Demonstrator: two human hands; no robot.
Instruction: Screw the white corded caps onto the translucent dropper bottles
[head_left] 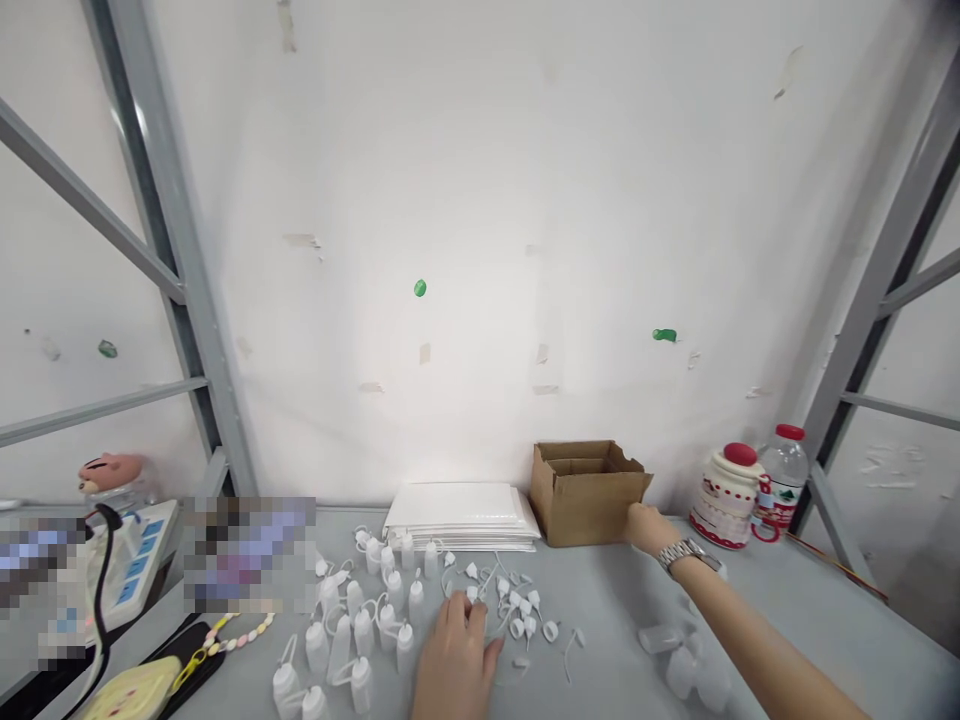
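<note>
My left hand (452, 655) rests low on the grey table (600, 600), fingers curled down among small white caps (517, 605) beside several little white squeeze bottles (360, 625). Whether it holds one is hidden. My right hand (646, 527), with a metal watch on the wrist, reaches to the right side of an open brown cardboard box (585, 492) and touches its wall; its fingers are hidden behind the box corner. A few more clear bottles (679, 655) lie under my right forearm.
A flat stack of white bags (461, 515) lies against the wall left of the box. A red-lidded jar (727, 495) and a water bottle (784, 475) stand at the right. A power strip (131, 560), phone and cable sit left. Grey shelf struts frame both sides.
</note>
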